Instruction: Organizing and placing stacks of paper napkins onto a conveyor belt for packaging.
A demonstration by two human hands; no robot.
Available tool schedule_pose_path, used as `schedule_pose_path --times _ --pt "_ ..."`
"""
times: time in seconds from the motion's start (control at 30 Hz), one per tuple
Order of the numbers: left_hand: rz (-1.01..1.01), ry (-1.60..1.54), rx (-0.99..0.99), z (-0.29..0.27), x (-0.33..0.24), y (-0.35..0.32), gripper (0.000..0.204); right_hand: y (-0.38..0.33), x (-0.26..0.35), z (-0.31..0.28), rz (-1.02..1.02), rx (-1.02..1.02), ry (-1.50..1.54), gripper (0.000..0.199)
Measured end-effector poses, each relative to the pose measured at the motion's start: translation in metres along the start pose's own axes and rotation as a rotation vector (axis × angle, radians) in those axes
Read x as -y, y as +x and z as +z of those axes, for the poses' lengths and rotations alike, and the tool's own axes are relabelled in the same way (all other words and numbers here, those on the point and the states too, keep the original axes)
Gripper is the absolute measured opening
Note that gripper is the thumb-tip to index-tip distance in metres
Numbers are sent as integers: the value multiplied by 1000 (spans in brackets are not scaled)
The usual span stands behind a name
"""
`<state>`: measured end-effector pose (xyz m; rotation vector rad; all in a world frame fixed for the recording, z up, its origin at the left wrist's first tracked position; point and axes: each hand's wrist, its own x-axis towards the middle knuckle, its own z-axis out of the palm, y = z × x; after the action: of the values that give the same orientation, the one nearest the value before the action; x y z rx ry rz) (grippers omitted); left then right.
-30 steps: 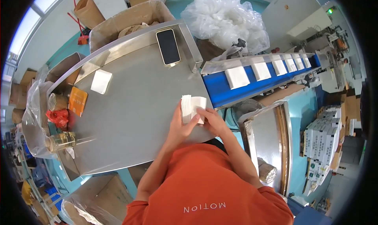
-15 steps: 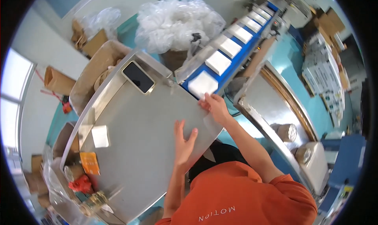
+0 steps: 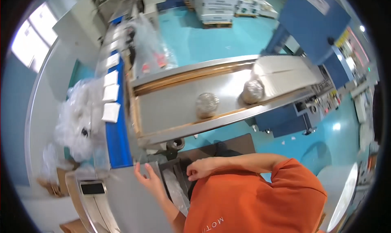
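Note:
My left hand (image 3: 149, 179) is over the grey worktable (image 3: 126, 192), close to the belt's near end. Its fingers are spread and nothing is in them. My right hand (image 3: 200, 169) is drawn in front of my orange shirt, the fingers curled; what they hold, if anything, is hidden. Several white, flat, squarish packets lie in a row on the blue conveyor belt (image 3: 117, 147). The nearest packet (image 3: 110, 112) rests some way back from the belt's end, out of reach of both hands. A dark-screened phone (image 3: 93, 187) lies at the worktable's far left.
Beyond my right arm stands a metal-topped bench (image 3: 171, 110) with a wooden rim. Two clear-wrapped rolls (image 3: 207, 105) sit on it. Clear plastic bags (image 3: 81, 114) are heaped left of the belt. Below my hands is an open bin with clear plastic (image 3: 175, 188). Blue machinery (image 3: 313, 25) stands right.
My view has swung to the right. My right hand has left the packet at the belt's end and come back toward my body; that packet is no longer on the belt. My left hand remains spread.

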<state>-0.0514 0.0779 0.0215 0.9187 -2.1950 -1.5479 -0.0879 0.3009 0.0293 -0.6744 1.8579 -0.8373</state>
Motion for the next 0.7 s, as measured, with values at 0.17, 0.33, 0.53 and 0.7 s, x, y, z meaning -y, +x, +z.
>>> schedule_pose_path --times 0.17,0.33,0.53,0.7 --pt "540 183 170 111 -86 -33 45 -128 -20 -94 -91 -631 166 37" --pt "354 141 489 206 -142 -63 66 -234 -132 -177 246 -1531 -428 23" --pt "594 317 490 288 -145 -56 76 -269 -214 -232 418 -1193 -682 17" --pt "618 327 473 363 -160 -58 76 -227 -219 -284 199 -1152 -654 33"
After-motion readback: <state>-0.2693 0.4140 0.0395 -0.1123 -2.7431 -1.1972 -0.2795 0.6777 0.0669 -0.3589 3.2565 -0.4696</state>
